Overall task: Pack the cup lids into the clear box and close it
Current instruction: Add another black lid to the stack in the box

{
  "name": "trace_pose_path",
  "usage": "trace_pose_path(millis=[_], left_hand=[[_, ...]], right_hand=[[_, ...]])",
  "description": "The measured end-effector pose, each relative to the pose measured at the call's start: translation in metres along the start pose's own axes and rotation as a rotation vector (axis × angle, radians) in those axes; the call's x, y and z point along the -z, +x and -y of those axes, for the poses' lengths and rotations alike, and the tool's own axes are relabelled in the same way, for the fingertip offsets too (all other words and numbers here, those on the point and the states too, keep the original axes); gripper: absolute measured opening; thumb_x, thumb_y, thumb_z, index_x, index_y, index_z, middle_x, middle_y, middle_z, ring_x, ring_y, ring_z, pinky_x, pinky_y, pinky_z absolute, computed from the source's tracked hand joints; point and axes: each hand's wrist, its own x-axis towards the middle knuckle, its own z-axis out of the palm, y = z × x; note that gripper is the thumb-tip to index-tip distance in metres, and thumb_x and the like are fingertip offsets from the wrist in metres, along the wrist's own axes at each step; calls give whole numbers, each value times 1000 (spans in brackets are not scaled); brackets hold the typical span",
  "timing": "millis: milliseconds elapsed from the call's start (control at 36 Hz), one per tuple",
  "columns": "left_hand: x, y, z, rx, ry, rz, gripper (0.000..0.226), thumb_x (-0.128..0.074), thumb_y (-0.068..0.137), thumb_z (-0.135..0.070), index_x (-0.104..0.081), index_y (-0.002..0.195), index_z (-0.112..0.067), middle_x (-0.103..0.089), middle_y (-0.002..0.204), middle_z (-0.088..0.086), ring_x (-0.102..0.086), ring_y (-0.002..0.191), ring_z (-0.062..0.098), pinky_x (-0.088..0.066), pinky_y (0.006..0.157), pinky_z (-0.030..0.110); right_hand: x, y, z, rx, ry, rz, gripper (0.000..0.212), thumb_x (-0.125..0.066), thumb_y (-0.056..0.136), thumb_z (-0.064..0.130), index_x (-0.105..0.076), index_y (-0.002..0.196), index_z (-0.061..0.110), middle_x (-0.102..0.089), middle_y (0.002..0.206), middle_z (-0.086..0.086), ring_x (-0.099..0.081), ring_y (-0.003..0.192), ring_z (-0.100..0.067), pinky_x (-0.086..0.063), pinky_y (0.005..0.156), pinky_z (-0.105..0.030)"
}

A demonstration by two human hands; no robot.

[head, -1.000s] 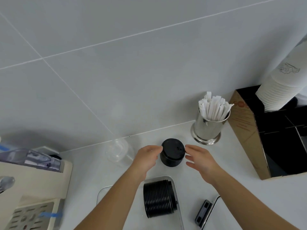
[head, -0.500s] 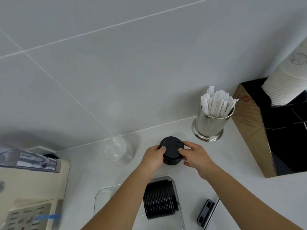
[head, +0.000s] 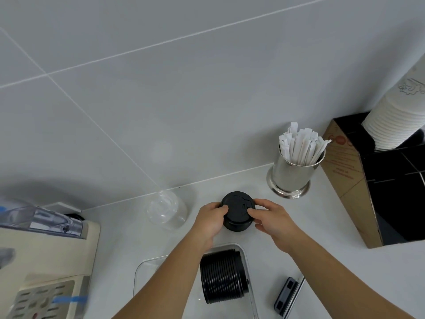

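At the near edge of the bench sits the clear box, open, with 1 row of black lids already lying on its side along the right wall; the left part of the box looks free, though the left forearm hides much of it. Just right of the box, at the bench's near edge, lies what looks like the box's cover with a dark clip, so closing is not yet done.

Farther in, toward the middle of the bench, a second stack of black lids stands upright. The left hand is pressed on its left side and the right hand on its right, fingers curled in and clamped on the stack from both sides.

Judging from this, roughly half the packing is done: this stack has to go into the box, then the cover goes on.

Beyond, near the back edge, are a clear plastic cup to the left and a steel holder of wrapped straws to the right.
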Motion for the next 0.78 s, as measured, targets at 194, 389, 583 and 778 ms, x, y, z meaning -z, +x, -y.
trace_pose_path(millis=[194,389,583,778], left_hand=[[6,-15,-13,-34,-119,43,28,-53,98,-21,-61,124,-16,-67,112,-2,-61,113,26,-46,95,38],[17,-38,-19,-128,-198,83,29,-57,97,-16,-63,124,-9,-71,117,6,-66,108,19,-52,78,22],[29,-64,-23,-188,-191,139,30,-62,94,-19,-63,123,-16,-72,118,5,-66,112,20,-49,97,32],[40,-99,-21,-271,-258,185,33,-65,92,-15,-63,125,-18,-72,119,4,-65,116,21,-47,105,40]], right_hand=[[-4,-11,8,34,101,18,32,-69,88,13,-64,119,20,-71,108,-13,-68,98,-27,-51,94,-42],[0,-30,16,124,106,41,32,-69,88,12,-65,118,22,-72,108,-10,-69,101,-27,-53,87,-35],[4,-55,22,230,86,64,32,-72,85,11,-67,114,23,-64,123,-7,-65,110,-22,-54,92,-34],[6,-92,35,320,32,130,31,-73,85,12,-67,112,24,-74,111,-4,-68,106,-23,-52,94,-35]])
